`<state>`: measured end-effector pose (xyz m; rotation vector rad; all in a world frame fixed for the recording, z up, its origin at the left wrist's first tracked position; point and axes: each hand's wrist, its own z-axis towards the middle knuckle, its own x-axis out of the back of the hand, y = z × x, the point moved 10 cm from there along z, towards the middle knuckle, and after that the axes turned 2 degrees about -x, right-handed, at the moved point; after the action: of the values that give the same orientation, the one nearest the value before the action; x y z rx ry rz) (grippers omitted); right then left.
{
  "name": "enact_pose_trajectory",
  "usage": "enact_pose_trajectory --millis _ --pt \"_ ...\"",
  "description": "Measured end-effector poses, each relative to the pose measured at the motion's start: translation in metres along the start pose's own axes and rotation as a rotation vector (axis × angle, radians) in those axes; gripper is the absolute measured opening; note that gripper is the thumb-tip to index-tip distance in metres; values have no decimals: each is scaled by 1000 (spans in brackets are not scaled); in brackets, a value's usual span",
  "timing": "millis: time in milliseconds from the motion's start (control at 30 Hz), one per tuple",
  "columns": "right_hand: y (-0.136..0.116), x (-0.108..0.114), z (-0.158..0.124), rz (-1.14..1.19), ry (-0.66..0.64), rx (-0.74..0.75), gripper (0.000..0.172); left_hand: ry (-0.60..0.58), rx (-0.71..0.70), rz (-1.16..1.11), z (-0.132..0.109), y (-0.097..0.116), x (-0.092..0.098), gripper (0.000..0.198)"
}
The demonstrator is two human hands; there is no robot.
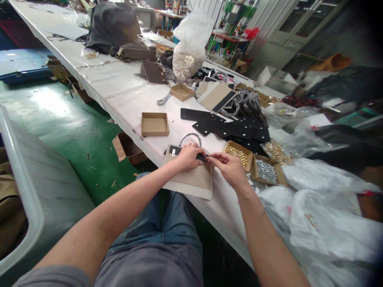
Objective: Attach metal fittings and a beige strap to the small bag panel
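A beige flat bag panel (191, 181) lies at the table's near edge, with a dark strip and a white metal fitting (173, 152) at its upper left. From its top edge rises a ring-shaped handle (190, 136) in clear wrap. My left hand (189, 156) rests over the panel, its fingers closed on a short black strap (201, 158). At the strap's right end, my right hand (225, 162) pinches with thumb and fingertips. Whether a small part sits in that pinch is too small to tell.
Boxes of gold fasteners (237, 154) and silver fasteners (265, 171) stand right of my right hand. Black perforated pieces (230, 127) lie beyond. A shallow cardboard box (154, 124) sits ahead. Plastic bags (326, 215) crowd the right; a grey bin (44, 191) stands left.
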<state>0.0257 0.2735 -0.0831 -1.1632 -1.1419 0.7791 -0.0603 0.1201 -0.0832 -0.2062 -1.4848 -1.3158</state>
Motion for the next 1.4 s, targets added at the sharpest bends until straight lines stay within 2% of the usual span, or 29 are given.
enact_pose_trajectory --millis 133,367,467,600,833,1067,1267,1400 --pt "5 2 4 -109 -1 -12 48 5 10 -3 0 -1 0 36" --pt "17 -5 17 -135 -55 -23 45 17 3 3 -1 -2 0 35" --pt "13 -6 18 -213 -36 23 39 28 -3 6 -1 -3 0 37" --pt "2 -2 15 -378 54 113 29 54 -12 0 -1 -5 -1 37" --pt "-13 -7 9 -466 95 270 23 54 6 3 -1 -6 -1 34" --pt "-14 -15 6 -516 46 346 22 38 25 11 -2 -4 1 35" --pt "-11 -13 2 -549 124 376 32 28 38 23 -2 -5 0 37" --pt "-7 -14 1 -514 109 374 23 41 29 14 -1 -7 -1 40"
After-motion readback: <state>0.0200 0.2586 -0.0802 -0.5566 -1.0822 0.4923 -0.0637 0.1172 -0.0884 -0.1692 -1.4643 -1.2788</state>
